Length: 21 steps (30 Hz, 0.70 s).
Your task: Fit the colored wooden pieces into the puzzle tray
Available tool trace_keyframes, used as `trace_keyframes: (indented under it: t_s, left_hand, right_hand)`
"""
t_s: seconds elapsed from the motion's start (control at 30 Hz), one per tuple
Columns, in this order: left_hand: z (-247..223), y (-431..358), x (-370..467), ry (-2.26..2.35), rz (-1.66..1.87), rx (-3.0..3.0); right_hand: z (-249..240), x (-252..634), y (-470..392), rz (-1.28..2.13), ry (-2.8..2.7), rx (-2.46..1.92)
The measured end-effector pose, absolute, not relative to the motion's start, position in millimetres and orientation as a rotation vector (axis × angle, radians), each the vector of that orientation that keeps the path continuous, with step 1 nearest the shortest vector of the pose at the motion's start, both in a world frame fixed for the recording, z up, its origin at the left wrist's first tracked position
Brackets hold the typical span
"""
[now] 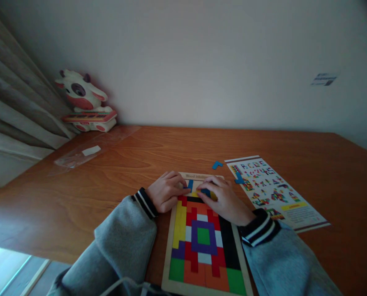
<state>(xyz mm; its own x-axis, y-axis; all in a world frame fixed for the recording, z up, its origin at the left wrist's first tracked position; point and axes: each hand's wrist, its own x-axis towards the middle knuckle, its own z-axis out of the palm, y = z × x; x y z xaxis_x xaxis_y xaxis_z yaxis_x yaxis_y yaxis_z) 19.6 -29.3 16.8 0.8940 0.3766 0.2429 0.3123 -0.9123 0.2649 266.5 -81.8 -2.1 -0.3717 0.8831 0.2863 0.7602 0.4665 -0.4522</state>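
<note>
A wooden puzzle board [166, 263] lies before me, mostly filled with red, orange, yellow, purple, black, green and white areas. At its upper left, my left hand [167, 191] has its fingertips on a blue piece [190, 185]. My right hand [222, 197] is over the upper right part, its thumb and fingers closed round a piece that is partly hidden, with blue and yellow showing beside the fingers. One blue piece [217, 165] lies on the table just beyond the board, and another [239, 178] rests on the printed sheet's left edge.
The printed pattern sheet [289, 205] lies right of the board on the wooden table [177, 144]. A cow toy with a keyboard [89, 117] stands at the back left, near clear plastic packaging [74, 158] and a curtain [13, 94]. A white cable [124, 280] runs by my left sleeve.
</note>
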Motion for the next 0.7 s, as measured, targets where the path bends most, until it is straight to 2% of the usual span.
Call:
trace_keyframes:
  t_s: [0.43,0.7]
  left_hand:
    - [11.9,-31.1,20.4,0.402,0.524,2.792]
    - [9.4,-29.0,19.1,0.408,0.815,2.668]
  right_hand:
    - [-4.9,268.8,-79.9,0.348,-2.234,-1.345]
    - [-7.3,268.9,-79.2,0.373,-2.204,-1.322]
